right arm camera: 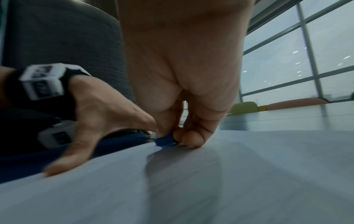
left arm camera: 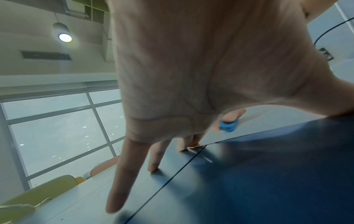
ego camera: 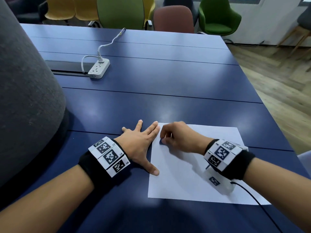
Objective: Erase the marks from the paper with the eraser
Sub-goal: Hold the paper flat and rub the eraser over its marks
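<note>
A: How is the eraser (right arm camera: 165,140) likely to handle?

B: It is judged small, light and a little soft. It is pinched low between the thumb and curled fingers (right arm camera: 189,138) of the right hand (ego camera: 180,137), and it is pressed onto the paper (ego camera: 190,179) near the far left corner. A low hold close to the rubbing end seems best, so that it is not bent or flicked out.

A: And the paper?

B: A single thin sheet, so it is expected to slide, buckle or tear if rubbed hard. It is pinned along its left edge by the left hand (ego camera: 140,143), which is laid flat with fingers straight and spread; the thumb and the forefinger tip rest on the sheet, the other fingers on the surface (ego camera: 168,81). Nothing is held in that hand. Short strokes away from the pinned edge would be safest.

A: Are marks to be seen?

B: None can be made out; the spot under the eraser is hidden.

A: The surface and the room?

B: The surface is dark blue, smooth and glossy, with seams across it, so little grip is given to the paper. A white power strip (ego camera: 99,68) lies far off on it. Coloured chairs (ego camera: 217,15) stand beyond, by large windows.
</note>
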`<state>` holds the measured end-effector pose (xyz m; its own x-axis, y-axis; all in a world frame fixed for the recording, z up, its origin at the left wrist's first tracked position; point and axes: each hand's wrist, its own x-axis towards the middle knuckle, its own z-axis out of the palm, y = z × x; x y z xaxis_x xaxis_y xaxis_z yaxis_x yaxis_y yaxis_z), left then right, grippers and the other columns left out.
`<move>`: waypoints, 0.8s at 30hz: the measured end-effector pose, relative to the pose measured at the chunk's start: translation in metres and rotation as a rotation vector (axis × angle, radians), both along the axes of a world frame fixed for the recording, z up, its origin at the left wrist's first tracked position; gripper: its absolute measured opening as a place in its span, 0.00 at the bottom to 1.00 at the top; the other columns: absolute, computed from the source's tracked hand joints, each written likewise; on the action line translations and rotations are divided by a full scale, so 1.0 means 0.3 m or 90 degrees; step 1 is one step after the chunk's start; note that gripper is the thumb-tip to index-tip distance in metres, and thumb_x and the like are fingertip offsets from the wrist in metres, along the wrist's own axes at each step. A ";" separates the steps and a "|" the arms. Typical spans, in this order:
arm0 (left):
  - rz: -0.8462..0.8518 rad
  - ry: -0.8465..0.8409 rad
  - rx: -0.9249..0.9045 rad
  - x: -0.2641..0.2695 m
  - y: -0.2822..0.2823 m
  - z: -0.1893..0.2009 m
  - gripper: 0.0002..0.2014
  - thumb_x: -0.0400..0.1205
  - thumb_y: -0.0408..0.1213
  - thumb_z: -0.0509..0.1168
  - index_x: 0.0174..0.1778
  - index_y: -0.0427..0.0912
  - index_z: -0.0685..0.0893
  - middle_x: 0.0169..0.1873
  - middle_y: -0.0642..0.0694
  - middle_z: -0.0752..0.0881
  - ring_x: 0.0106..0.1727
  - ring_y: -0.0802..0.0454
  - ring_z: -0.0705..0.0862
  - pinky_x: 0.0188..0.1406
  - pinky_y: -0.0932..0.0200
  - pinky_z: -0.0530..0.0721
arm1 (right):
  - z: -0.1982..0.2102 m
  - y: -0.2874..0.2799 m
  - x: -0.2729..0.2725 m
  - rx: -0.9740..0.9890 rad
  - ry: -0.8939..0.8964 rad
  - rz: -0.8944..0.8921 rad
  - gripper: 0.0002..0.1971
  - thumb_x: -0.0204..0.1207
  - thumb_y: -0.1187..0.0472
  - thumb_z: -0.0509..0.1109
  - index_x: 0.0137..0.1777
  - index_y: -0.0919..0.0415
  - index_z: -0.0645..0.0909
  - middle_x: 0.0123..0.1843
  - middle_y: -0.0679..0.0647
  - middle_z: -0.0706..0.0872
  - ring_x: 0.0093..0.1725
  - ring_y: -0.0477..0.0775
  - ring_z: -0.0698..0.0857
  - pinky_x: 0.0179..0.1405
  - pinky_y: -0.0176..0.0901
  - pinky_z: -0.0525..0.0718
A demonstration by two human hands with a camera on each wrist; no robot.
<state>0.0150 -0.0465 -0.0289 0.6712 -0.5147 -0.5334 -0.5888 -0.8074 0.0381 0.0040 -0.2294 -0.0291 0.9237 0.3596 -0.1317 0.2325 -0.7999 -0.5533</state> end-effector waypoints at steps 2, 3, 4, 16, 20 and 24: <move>0.001 -0.002 0.003 -0.011 -0.002 0.002 0.73 0.54 0.80 0.68 0.83 0.53 0.30 0.82 0.63 0.29 0.84 0.35 0.36 0.67 0.17 0.60 | -0.001 -0.012 0.009 0.005 -0.020 -0.060 0.06 0.75 0.61 0.73 0.48 0.62 0.85 0.39 0.53 0.86 0.37 0.51 0.81 0.37 0.35 0.74; 0.003 0.002 0.005 -0.012 -0.003 0.002 0.73 0.54 0.80 0.68 0.83 0.53 0.30 0.81 0.63 0.29 0.84 0.35 0.36 0.67 0.17 0.60 | -0.002 -0.014 -0.005 0.015 -0.020 -0.064 0.05 0.74 0.61 0.72 0.47 0.62 0.84 0.40 0.54 0.87 0.37 0.51 0.81 0.38 0.37 0.75; 0.005 0.004 0.007 -0.013 -0.004 0.004 0.73 0.54 0.80 0.68 0.83 0.52 0.30 0.81 0.63 0.29 0.84 0.36 0.35 0.67 0.17 0.60 | -0.002 -0.015 -0.036 0.025 -0.016 -0.044 0.04 0.74 0.62 0.72 0.47 0.61 0.84 0.40 0.54 0.88 0.37 0.51 0.82 0.39 0.38 0.76; -0.019 0.012 0.016 -0.106 0.017 0.009 0.74 0.55 0.80 0.69 0.82 0.52 0.27 0.80 0.63 0.27 0.83 0.33 0.34 0.68 0.15 0.55 | -0.009 -0.255 -0.319 -0.068 -0.070 -0.072 0.04 0.76 0.58 0.72 0.46 0.47 0.81 0.52 0.41 0.76 0.48 0.43 0.80 0.47 0.29 0.77; -0.009 0.010 -0.002 -0.132 0.023 0.007 0.74 0.55 0.80 0.69 0.82 0.53 0.27 0.80 0.64 0.27 0.83 0.35 0.32 0.69 0.16 0.55 | -0.038 -0.302 -0.392 -0.135 -0.051 -0.020 0.06 0.78 0.57 0.70 0.48 0.45 0.76 0.68 0.36 0.71 0.67 0.42 0.72 0.60 0.31 0.73; 0.010 0.030 -0.014 -0.137 0.041 0.005 0.73 0.56 0.79 0.69 0.82 0.54 0.26 0.78 0.67 0.25 0.83 0.42 0.28 0.74 0.18 0.52 | -0.033 -0.296 -0.391 -0.121 -0.051 -0.013 0.07 0.78 0.59 0.70 0.47 0.48 0.75 0.69 0.42 0.76 0.70 0.47 0.73 0.62 0.33 0.74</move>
<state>-0.0260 -0.0343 -0.0274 0.6540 -0.5158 -0.5534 -0.5729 -0.8154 0.0830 -0.1134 -0.3184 -0.0390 0.9406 0.3170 -0.1215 0.2528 -0.8928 -0.3729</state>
